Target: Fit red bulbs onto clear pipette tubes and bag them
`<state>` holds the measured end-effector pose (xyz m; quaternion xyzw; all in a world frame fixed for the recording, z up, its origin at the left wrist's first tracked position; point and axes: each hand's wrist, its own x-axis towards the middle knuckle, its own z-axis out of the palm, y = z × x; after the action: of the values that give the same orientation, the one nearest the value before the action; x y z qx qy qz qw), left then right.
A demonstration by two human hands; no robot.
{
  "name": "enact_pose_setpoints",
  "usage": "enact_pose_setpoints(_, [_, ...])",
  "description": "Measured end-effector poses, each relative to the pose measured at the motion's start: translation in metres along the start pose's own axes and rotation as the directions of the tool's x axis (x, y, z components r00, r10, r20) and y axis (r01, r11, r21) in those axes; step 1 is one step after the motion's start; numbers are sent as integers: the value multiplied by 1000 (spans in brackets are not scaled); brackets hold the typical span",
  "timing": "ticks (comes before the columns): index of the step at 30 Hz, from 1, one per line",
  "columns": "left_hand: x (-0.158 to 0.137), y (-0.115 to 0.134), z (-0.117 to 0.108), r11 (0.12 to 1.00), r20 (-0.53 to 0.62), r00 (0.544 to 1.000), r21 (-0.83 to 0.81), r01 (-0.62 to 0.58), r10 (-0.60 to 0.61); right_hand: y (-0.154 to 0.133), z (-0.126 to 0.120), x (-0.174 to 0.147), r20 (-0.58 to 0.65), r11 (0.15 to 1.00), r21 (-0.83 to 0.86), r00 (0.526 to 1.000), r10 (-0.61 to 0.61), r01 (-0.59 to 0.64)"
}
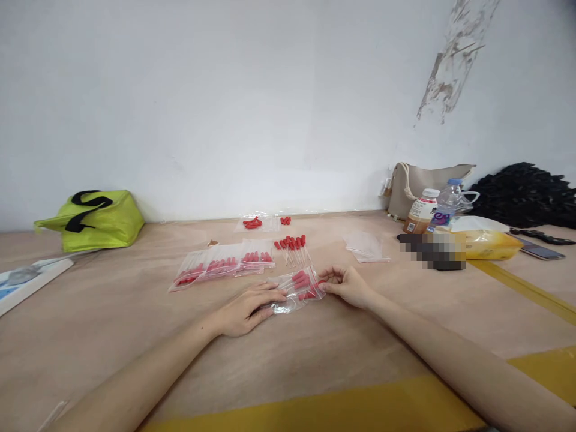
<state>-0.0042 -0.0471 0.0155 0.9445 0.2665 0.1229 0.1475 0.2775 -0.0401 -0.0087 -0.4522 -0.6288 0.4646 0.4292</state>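
Note:
A clear zip bag (pixel 288 307) holding several red-bulbed droppers (pixel 300 279) lies at the middle of the table. My left hand (pixel 245 307) rests on its left end, fingers stretched out flat over the plastic and thumb apart. At the right end, by the red zip line, my right hand (pixel 345 287) pinches the bag between thumb and fingers; a bit of red shows at the fingertips. Just beyond lies a loose bunch of droppers (pixel 291 245). Filled bags (pixel 220 263) overlap in a row behind my left hand.
Flat clear bags (pixel 366 247) lie to the right. Red bulbs (pixel 252 223) sit near the wall. A lime bag (pixel 101 222) stands left. On the right are bottles (pixel 422 211), a beige bag (pixel 405 180), a yellow packet (pixel 490 243), a phone (pixel 542 249) and a black heap (pixel 522 195).

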Motion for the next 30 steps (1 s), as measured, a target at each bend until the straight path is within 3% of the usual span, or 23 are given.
enact_pose_setpoints(7, [-1, -1, 0, 1000, 7, 1000, -6, -3, 3, 7, 6, 8, -56, 983, -179, 997, -43, 33])
enact_pose_setpoints(14, [-1, -2, 0, 1000, 5, 1000, 2, -8, 8, -8, 8, 0, 68, 989, -36, 987, 146, -144])
enact_pose_setpoints(20, [1, -2, -2, 997, 52, 996, -34, -70, 71, -13, 7, 2, -148, 964, 40, 952, 267, -264])
enact_pose_setpoints(22, [2, 0, -4, 995, 79, 993, -34, -89, 92, -14, 7, 3, -108, 951, 71, 946, 307, -301])
enact_pose_setpoints(25, [2, 2, -5, 993, 81, 989, -10, -121, 122, -16, 9, 2, 61, 946, 44, 946, 317, -320])
enact_pose_setpoints(27, [2, 2, -5, 993, 46, 992, 0, -118, 118, -18, 9, 1, 153, 947, 16, 937, 314, -320])
enact_pose_setpoints(30, [1, 2, -3, 999, -45, 998, 2, -48, 48, -21, 5, -2, 170, 945, -1, 931, 323, -327])
